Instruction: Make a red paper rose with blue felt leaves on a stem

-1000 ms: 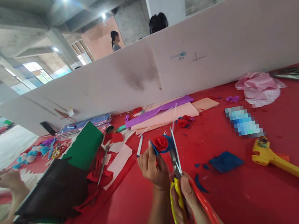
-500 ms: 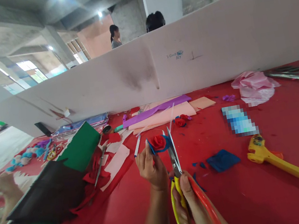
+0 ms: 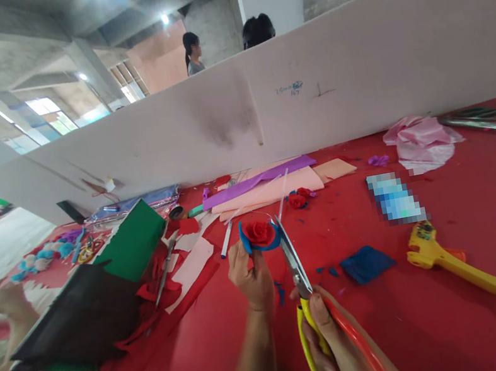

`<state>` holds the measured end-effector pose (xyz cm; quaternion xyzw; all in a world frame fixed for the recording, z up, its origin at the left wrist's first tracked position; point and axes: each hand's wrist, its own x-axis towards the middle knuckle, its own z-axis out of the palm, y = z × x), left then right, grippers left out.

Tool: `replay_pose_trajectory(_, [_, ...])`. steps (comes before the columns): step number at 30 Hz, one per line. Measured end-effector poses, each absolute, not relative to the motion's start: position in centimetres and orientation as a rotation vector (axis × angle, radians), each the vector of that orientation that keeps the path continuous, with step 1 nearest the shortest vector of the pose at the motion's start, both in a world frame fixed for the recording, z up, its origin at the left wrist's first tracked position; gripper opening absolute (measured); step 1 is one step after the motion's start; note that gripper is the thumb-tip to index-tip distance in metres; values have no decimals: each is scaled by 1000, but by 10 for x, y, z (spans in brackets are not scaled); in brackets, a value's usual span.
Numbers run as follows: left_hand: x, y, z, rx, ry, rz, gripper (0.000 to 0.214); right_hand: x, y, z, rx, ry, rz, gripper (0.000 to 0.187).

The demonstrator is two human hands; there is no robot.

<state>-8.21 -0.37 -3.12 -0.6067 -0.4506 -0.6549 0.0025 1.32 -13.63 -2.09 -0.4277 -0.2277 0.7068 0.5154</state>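
red rose with blue trim is pinched in left hand fingers — scissors are gripped by right hand, blades beside the trim

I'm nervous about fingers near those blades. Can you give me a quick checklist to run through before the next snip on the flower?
1. Left hand grips the red flower with blue backing: ok.
2. Right hand is in the handles of the scissors: ok.
3. Blades meet the blue backing's right edge: ok.
4. Left fingertips stay off the blades: ok, though close.
5. How far the blades are open: cannot tell.
6. Yellow glue gun and blue scrap lie apart from the cut: ok.
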Motion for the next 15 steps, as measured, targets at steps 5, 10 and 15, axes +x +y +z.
replay_pose_trajectory(5, [-82, -2, -34, -1973, -1495, -2178, 18, 25, -151, -2, -1060, -542, 1728, 37])
replay_pose_trajectory(10, [-80, 1, -38, -1993, -1611, -2467, 14, 33, -158, 5, -1127, -513, 1688, 57])
replay_pose_trajectory(15, [-75, 2, -36, -2007, -1586, -2783, 11, 47, -163, 6, -1182, -500, 1636, 53])
